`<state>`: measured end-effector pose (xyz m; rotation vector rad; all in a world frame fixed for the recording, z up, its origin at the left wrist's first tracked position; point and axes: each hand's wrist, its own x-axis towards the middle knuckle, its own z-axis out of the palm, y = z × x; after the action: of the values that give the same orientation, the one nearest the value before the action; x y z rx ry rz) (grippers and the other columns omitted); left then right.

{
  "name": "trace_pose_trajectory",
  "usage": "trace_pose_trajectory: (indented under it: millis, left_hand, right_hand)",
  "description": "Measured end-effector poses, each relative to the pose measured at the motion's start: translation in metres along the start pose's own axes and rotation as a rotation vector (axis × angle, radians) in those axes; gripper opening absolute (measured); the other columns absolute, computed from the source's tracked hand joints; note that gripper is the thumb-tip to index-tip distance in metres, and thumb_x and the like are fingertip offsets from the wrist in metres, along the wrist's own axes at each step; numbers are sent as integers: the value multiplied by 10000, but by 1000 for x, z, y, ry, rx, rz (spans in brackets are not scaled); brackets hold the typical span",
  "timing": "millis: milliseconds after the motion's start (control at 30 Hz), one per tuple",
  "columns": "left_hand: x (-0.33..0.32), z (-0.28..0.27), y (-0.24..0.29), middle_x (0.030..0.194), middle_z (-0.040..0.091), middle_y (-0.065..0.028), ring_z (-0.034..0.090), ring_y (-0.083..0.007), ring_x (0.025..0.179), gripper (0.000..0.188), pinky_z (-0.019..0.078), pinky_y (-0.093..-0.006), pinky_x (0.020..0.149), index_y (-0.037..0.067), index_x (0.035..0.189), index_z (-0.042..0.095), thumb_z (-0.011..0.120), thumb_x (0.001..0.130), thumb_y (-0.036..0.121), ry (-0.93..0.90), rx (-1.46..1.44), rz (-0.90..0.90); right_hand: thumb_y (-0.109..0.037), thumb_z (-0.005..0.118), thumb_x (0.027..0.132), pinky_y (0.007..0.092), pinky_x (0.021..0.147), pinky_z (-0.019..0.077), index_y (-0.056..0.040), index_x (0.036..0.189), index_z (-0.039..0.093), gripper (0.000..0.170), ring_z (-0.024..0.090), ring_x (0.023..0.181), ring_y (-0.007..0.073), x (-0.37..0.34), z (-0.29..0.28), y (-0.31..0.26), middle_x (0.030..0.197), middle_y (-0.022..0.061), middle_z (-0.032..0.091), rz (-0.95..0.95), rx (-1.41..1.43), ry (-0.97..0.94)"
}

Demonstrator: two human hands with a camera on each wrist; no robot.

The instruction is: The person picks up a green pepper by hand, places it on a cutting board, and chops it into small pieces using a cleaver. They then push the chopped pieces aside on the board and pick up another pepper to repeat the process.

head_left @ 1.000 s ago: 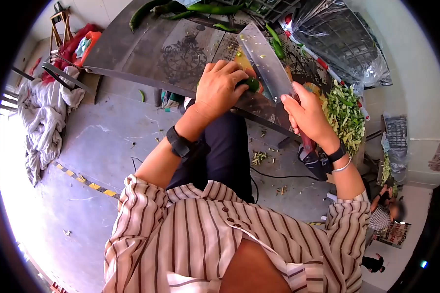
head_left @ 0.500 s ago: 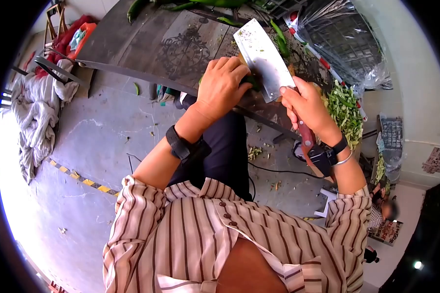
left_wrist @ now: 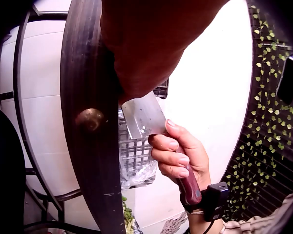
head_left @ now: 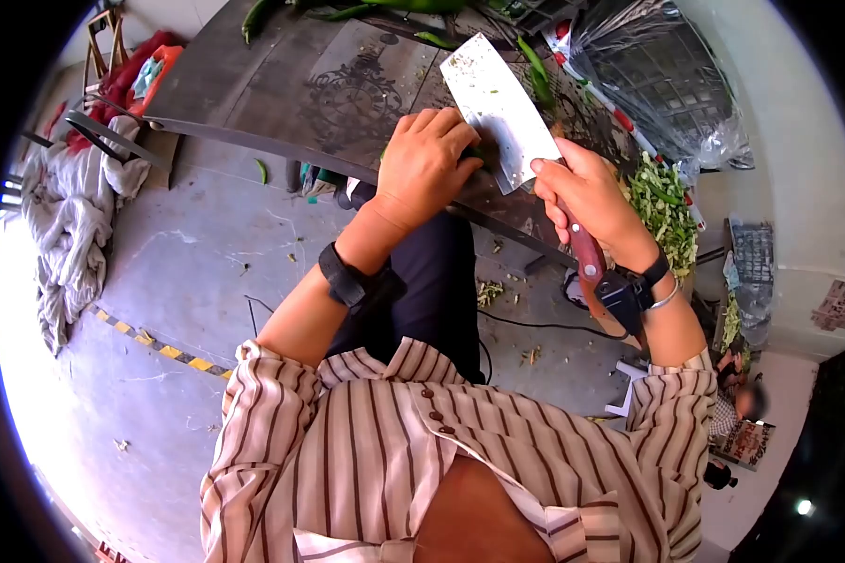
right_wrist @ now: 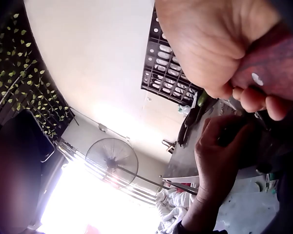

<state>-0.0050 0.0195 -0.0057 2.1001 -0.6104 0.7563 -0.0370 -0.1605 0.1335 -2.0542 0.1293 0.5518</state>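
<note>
My right hand (head_left: 587,192) grips the red-brown wooden handle (head_left: 587,251) of a cleaver, thumb lying near the blade's heel. The broad cleaver blade (head_left: 499,108), flecked with green bits, shows its flat face in the head view, just right of my left hand's fingertips. With fingers bent, my left hand (head_left: 422,159) holds a green pepper (head_left: 475,150) near the table's front edge. Most of that pepper is hidden by the hand and blade. In the left wrist view the curled fingers (left_wrist: 171,158) of the right hand wrap the handle.
Chopped green pieces (head_left: 665,211) are heaped at the table's right end. Whole green peppers (head_left: 538,77) lie behind the blade, others along the far edge of the dark table (head_left: 282,94). A plastic-wrapped crate (head_left: 671,89) stands back right. Scraps (head_left: 488,293) and a cable (head_left: 545,326) lie on the floor.
The cleaver blade has turned from steeply tilted to showing its flat face and shifted slightly left. My left hand stays almost in place, holding the pepper.
</note>
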Motion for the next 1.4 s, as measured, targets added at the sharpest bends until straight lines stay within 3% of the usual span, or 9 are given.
trace_pose_trajectory:
  millis: [100,367,533,667,933,1133,1267,1333,1400]
  left_hand:
    - [0,-1,0,901,578,-13,572,-227,907,254,432,-355,795,135,898,626,770,703,208,5,9,5]
    - [2,2,5,928,585,0,566,-214,935,267,424,-344,811,147,935,626,762,715,216,15,45,9]
    - [2,1,4,929,592,9,569,-208,927,241,422,-343,810,149,915,634,755,723,233,3,12,14]
    - [3,0,4,907,590,16,571,-199,917,199,415,-338,802,150,861,639,753,728,244,-10,1,27]
    - [3,-1,5,884,579,20,562,-191,893,189,401,-328,789,160,851,636,749,740,264,-50,14,9]
    - [3,-3,7,905,585,21,557,-188,901,200,402,-324,793,179,910,667,746,750,268,-66,23,0]
    - [2,-3,6,926,597,25,557,-185,907,204,403,-321,801,187,933,695,747,751,261,-79,21,4]
    - [3,-4,6,933,602,25,559,-185,915,193,406,-322,810,182,919,695,747,749,258,-85,21,3]
    - [3,-3,6,940,608,25,562,-185,923,184,408,-323,820,178,906,695,748,748,255,-93,19,-1]
  right_hand:
    - [-192,546,969,235,387,431,-33,970,493,168,488,476,58,1,-10,0,696,-4,507,54,1,2]
    - [-167,537,969,240,383,425,-37,860,457,187,487,475,56,-15,-27,14,703,5,513,-84,-56,132]
    - [-163,553,973,234,387,415,-2,1036,508,178,481,459,54,-3,-16,12,655,-18,494,-63,-141,61]
    - [-165,555,973,233,390,416,-11,1042,509,175,477,454,52,3,-12,8,645,-20,489,-90,-149,41]
    - [-176,558,972,242,395,427,109,1316,419,468,493,461,62,10,-16,10,648,6,517,-80,-238,-31]
    - [-185,559,972,242,396,427,113,1408,337,573,482,457,58,14,-20,4,640,-2,507,-19,-242,-57]
    - [-189,549,976,243,387,423,94,1311,429,455,477,452,57,17,-21,1,635,-10,493,-2,-264,-83]
    - [-185,531,981,247,376,413,45,1139,490,282,464,435,56,16,-19,-5,617,-15,478,40,-267,-97]
    - [-177,526,985,230,380,408,9,1087,494,214,457,446,45,16,-18,-6,646,-25,475,56,-275,-103]
